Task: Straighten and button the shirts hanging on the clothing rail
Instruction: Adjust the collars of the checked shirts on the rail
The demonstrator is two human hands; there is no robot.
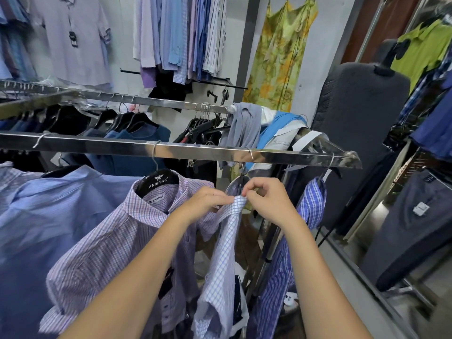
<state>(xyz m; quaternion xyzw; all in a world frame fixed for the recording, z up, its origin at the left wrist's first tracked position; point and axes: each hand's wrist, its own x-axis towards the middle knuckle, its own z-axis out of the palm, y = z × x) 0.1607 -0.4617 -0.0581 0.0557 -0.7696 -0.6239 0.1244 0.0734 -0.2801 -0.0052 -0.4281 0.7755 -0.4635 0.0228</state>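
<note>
Both the left hand point(205, 204) and right hand point(271, 201) pinch the collar of a white checked shirt point(225, 253). It hangs from the steel rail point(122, 145), beside a purple checked shirt point(117, 241).

A yellow-green floral dress point(278, 57) (sleeveless) hangs beside a grey mannequin torso point(359, 113).

This is a clothing shop. A chrome clothing rail point(171, 149) crosses the middle of the frame with shirts on branded black hangers point(160, 181), and a second rail point(137, 100) behind it carries dark garments. On the back wall at the top hang rows of shirts point(181, 35) and a polo with a swing tag point(72, 35), a yellow-green dress point(281, 52) hangs at upper centre-right, and a dark fabric mannequin torso point(362, 113) stands at right.
</note>
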